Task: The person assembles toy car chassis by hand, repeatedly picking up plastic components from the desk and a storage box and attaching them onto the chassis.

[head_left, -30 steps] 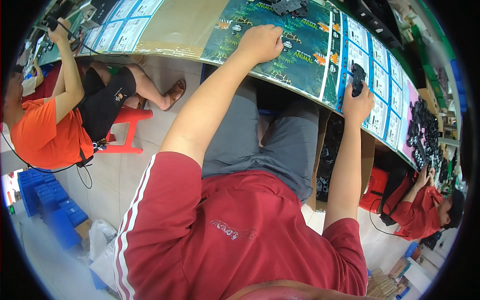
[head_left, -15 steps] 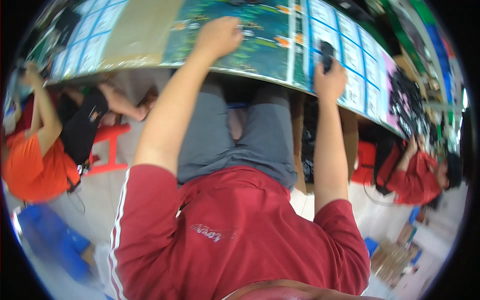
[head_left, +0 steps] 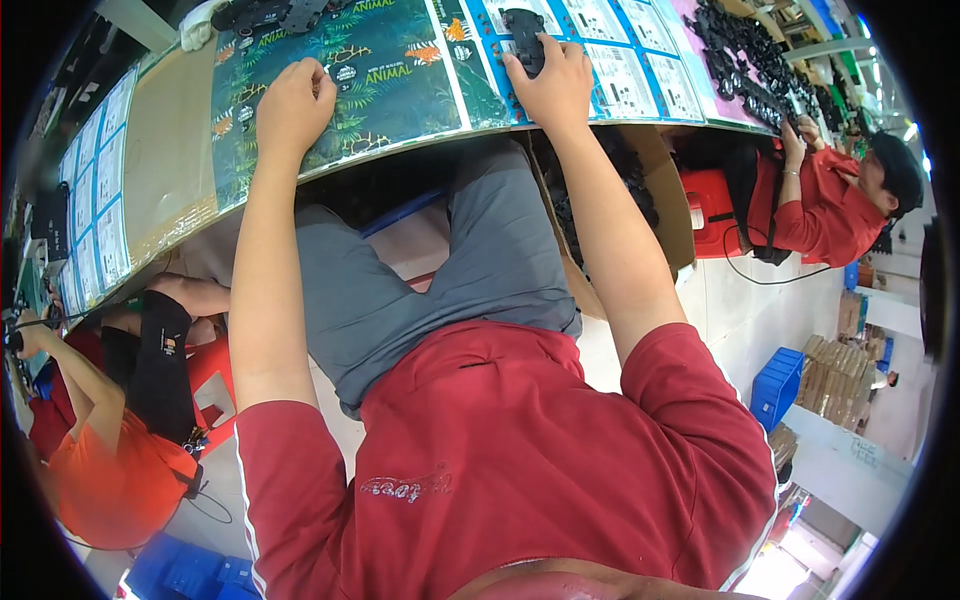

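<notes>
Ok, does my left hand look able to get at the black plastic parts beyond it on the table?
Probably yes: your left hand is just short of the black plastic parts, and only green jungle-print sheet shows between them.

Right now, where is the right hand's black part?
The black part is at the head view's top, just right of centre, in the right hand, over the blue-lined sheet.

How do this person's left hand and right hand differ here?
The left hand is above the green printed sheet, the right hand above blue-and-white sheets. The left hand's fingers curl inward; the right hand's thumb and fingers grip a black part. Both are bare.
</notes>
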{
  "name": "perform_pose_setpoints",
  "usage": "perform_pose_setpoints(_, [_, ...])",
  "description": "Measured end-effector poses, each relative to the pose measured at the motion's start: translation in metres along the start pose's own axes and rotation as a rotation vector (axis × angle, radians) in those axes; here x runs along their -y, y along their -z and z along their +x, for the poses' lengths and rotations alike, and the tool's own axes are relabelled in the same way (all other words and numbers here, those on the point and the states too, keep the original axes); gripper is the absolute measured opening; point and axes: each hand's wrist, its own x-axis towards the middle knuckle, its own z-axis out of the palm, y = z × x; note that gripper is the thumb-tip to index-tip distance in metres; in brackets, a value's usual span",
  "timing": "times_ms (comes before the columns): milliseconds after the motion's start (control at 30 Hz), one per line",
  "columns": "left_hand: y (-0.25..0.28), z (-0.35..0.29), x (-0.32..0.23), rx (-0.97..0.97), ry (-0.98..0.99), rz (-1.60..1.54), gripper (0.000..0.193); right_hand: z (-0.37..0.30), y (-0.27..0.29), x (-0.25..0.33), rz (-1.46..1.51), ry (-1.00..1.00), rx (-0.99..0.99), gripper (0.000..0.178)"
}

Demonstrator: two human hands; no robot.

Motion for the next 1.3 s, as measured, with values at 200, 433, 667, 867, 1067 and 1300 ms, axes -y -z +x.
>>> perform_pose_setpoints(200, [0.001, 0.005, -0.002, -0.006, -0.032, -0.013, 0.015, 0.000, -0.002, 0.000, 0.013, -0.013, -0.049, 0.054])
perform_pose_setpoints(433, [0.000, 0.001, 0.001, -0.002, -0.050, 0.018, 0.015, -0.002, 0.002, 0.008, 0.033, -0.065, -0.042, 0.051])
perform_pose_setpoints(667, [-0.004, 0.002, -0.006, 0.008, -0.048, 0.033, 0.014, -0.004, 0.009, 0.005, 0.034, -0.124, 0.008, 0.051])
perform_pose_setpoints(867, [-0.001, 0.001, 0.000, -0.021, -0.070, 0.014, 0.014, -0.002, 0.004, 0.006, 0.062, -0.078, -0.031, 0.051])
perform_pose_setpoints(1067, [0.000, 0.003, -0.007, 0.018, -0.021, 0.020, 0.014, -0.003, 0.007, 0.006, 0.051, -0.101, -0.014, 0.052])
perform_pose_setpoints(1300, [-0.003, 0.001, -0.001, -0.001, -0.031, 0.031, 0.012, -0.004, 0.005, 0.006, 0.078, -0.104, -0.013, 0.049])
